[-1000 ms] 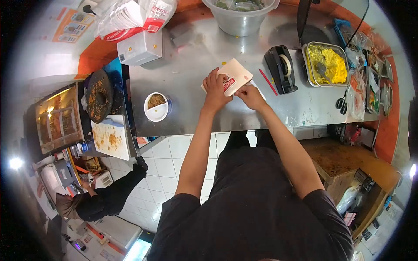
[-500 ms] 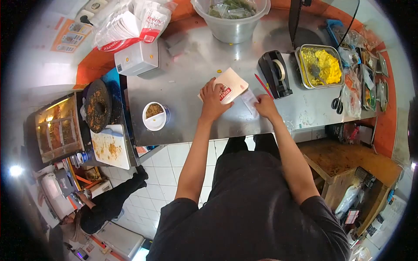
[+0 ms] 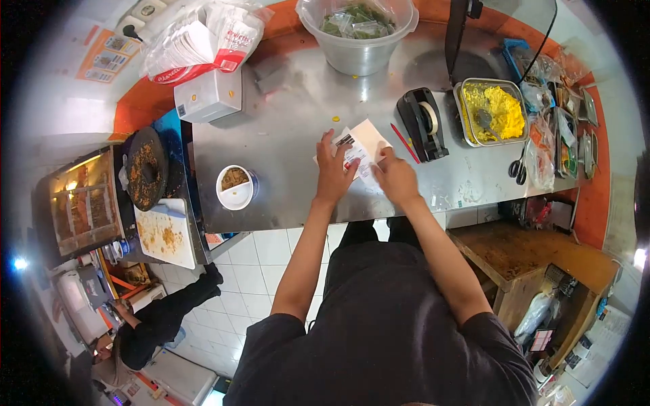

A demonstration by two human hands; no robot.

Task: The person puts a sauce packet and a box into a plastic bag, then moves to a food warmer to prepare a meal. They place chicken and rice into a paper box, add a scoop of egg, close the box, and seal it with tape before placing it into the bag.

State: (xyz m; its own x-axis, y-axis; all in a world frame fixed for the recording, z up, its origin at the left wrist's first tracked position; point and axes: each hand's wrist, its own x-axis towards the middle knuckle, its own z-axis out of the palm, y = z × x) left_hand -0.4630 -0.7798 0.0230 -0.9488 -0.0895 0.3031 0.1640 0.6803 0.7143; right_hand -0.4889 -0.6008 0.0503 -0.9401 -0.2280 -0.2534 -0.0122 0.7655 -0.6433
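On the steel table, a cream box [image 3: 372,135] with red print sits under a white printed slip [image 3: 359,161]. My left hand [image 3: 332,164] rests on the left side of the slip and box with its fingers spread. At the right edge of both, my right hand [image 3: 397,177] has its fingers bent together over the slip's edge; what exactly they pinch is hidden. A red pen [image 3: 405,143] and a black tape dispenser [image 3: 423,125] lie to the right of the box.
A round cup of food [image 3: 235,187] stands at the left. Behind are a large tub [image 3: 358,57] and a white box [image 3: 210,96]. A yellow-filled tray [image 3: 468,128] and scissors [image 3: 517,170] are at the right. Another person [image 3: 162,321] is at lower left.
The slip has moved from beside the box onto its top. My right hand has shifted left and down to the box's edge. My left hand's fingers now lie over the slip.
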